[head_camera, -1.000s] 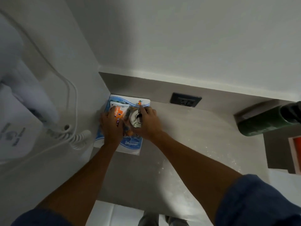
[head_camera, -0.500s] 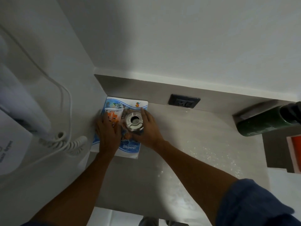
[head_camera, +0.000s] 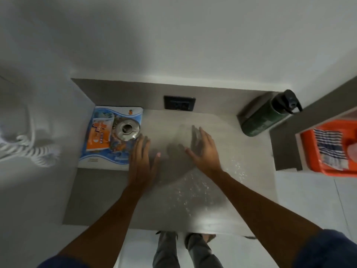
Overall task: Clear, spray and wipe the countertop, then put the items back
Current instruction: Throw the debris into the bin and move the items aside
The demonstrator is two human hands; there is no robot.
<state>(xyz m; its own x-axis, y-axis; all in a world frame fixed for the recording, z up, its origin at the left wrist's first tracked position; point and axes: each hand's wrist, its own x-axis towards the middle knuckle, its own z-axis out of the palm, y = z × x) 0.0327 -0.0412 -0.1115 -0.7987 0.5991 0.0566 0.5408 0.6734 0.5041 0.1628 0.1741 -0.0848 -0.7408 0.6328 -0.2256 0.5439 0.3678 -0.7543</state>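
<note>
A grey countertop [head_camera: 193, 200] fills the middle, with wet droplets on its right half. In its back left corner lies a blue and white box [head_camera: 108, 159]. On the box sit an orange and white packet [head_camera: 98, 140] and a round metal ashtray [head_camera: 127, 130]. My left hand [head_camera: 142, 159] hovers open just right of the box, fingers pointing to the ashtray without holding it. My right hand [head_camera: 204, 149] is open over the bare middle of the counter, fingers spread and blurred. A dark green bottle [head_camera: 264, 120] with a black cap stands at the back right.
A black wall socket [head_camera: 179, 103] sits in the backsplash. A white coiled cord [head_camera: 29, 149] hangs on the left wall. At the right, an orange tray [head_camera: 328, 149] holds a striped cloth [head_camera: 330, 149]. My legs show below the counter's front edge.
Both hands have let go of the packet and ashtray on the box and pulled back to the right, now open. The view has shifted to show more counter.
</note>
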